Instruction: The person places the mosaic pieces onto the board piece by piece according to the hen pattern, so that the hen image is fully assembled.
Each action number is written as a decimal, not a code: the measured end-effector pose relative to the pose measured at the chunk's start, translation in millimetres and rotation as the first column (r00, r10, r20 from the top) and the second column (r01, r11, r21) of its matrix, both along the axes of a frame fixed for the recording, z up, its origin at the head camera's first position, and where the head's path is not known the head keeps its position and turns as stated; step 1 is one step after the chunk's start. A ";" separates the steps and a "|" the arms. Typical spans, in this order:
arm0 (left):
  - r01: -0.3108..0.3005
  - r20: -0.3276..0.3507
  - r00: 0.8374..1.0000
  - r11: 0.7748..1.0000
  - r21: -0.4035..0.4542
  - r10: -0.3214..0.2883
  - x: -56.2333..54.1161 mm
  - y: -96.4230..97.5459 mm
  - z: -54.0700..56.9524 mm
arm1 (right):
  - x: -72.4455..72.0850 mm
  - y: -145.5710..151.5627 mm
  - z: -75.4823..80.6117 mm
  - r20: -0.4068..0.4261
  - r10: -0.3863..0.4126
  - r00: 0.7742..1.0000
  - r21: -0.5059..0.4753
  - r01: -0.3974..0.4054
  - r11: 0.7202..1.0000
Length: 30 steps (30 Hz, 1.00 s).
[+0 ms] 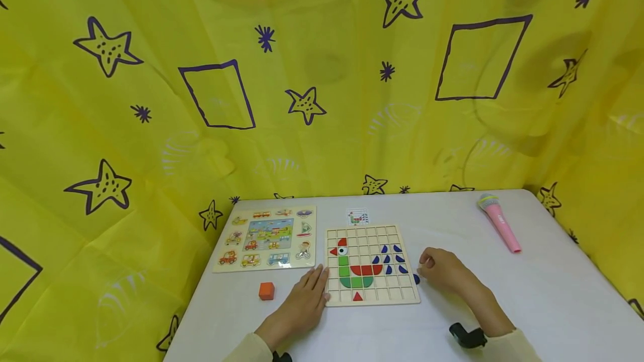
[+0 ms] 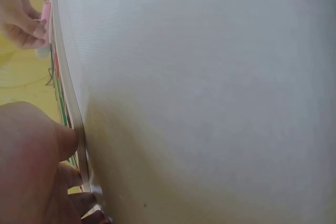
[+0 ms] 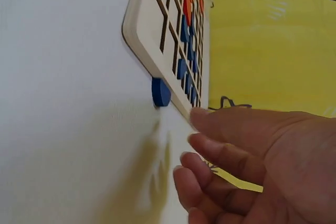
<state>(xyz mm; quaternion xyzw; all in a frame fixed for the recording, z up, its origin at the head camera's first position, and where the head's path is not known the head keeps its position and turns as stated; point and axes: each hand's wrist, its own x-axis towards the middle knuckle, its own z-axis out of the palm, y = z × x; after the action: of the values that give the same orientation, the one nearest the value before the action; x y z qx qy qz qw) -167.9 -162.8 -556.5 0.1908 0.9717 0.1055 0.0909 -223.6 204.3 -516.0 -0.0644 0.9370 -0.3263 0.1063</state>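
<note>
A wooden grid board (image 1: pixel 387 294) lies flat on the table, its colored pieces forming a bird shape. Along its left edge rests my left hand (image 1: pixel 307 298), fingers extended and touching the rim. My right hand (image 1: pixel 445 272) hovers just off the right edge, its fingers loosely bent, with nothing visible between thumb and fingertips in the right wrist view. Close to it, a blue half-round piece (image 3: pixel 160 92) leans against the board's edge. Several blue pieces (image 1: pixel 397 248) sit in the right-hand cells. A red triangle (image 1: pixel 358 296) lies in the bottom row.
Behind the board is a small pattern card (image 1: pixel 358 217). A vehicle picture puzzle (image 1: pixel 217 266) lies to the left, with an orange cube (image 1: pixel 266 291) in front of it. A pink toy microphone (image 1: pixel 503 228) lies at the back right. Yellow patterned cloth (image 1: pixel 322 149) hangs behind the table.
</note>
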 end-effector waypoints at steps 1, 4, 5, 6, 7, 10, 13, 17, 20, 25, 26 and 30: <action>0.000 0.000 1.000 1.000 -0.001 0.000 0.0 -0.1 0.1 | -0.3 2.4 0.2 0.005 0.020 1.000 0.001 -0.020 1.000; 0.002 -0.012 1.000 1.000 0.003 -0.002 0.4 0.0 1.2 | 0.0 6.9 -2.3 0.021 0.106 0.994 -0.015 -0.106 0.994; 0.001 -0.015 1.000 1.000 0.006 -0.001 0.7 0.2 1.9 | 0.9 7.3 -3.7 0.025 0.130 0.991 -0.029 -0.129 0.991; 0.002 -0.018 1.000 1.000 0.009 -0.001 1.1 0.4 2.6 | 2.0 7.0 -5.2 0.031 0.148 0.988 -0.041 -0.147 0.988; 0.002 -0.022 1.000 1.000 0.011 -0.002 1.4 0.5 3.0 | 2.9 6.6 -6.8 0.035 0.160 0.986 -0.050 -0.158 0.986; -0.001 -0.016 1.000 1.000 0.018 0.001 1.8 0.9 3.3 | 6.1 5.4 -11.1 0.026 0.165 0.986 -0.062 -0.163 0.985; -0.003 -0.009 1.000 1.000 0.016 0.003 1.4 1.0 2.5 | 7.5 5.7 -13.9 0.003 0.167 0.986 -0.065 -0.167 0.984; 0.000 -0.012 1.000 1.000 0.017 0.000 1.3 0.7 3.1 | 9.0 7.1 -13.9 -0.025 0.149 0.989 -0.029 -0.149 0.988; 0.006 -0.010 1.000 1.000 0.023 -0.006 1.5 0.1 3.8 | 10.0 8.1 -12.5 -0.039 0.119 0.992 0.006 -0.119 0.993; 0.008 -0.003 1.000 1.000 0.025 -0.008 1.3 -0.3 4.9 | 9.6 10.0 -15.4 -0.065 0.173 0.983 -0.025 -0.175 0.984; 0.007 0.000 1.000 1.000 0.024 -0.007 1.2 -0.2 5.0 | 9.4 10.5 -16.7 -0.072 0.195 0.978 -0.035 -0.198 0.980; -0.002 0.011 1.000 1.000 0.018 0.002 0.9 0.2 4.2 | 9.0 11.8 -20.1 -0.090 0.206 0.974 -0.038 -0.210 0.977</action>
<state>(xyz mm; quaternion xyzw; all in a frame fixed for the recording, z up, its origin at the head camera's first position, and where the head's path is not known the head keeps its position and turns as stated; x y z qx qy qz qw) -167.1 -162.7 -552.3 0.1901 0.9704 0.1154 0.0945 -214.6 216.2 -536.1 -0.1786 0.9209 -0.3323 0.0980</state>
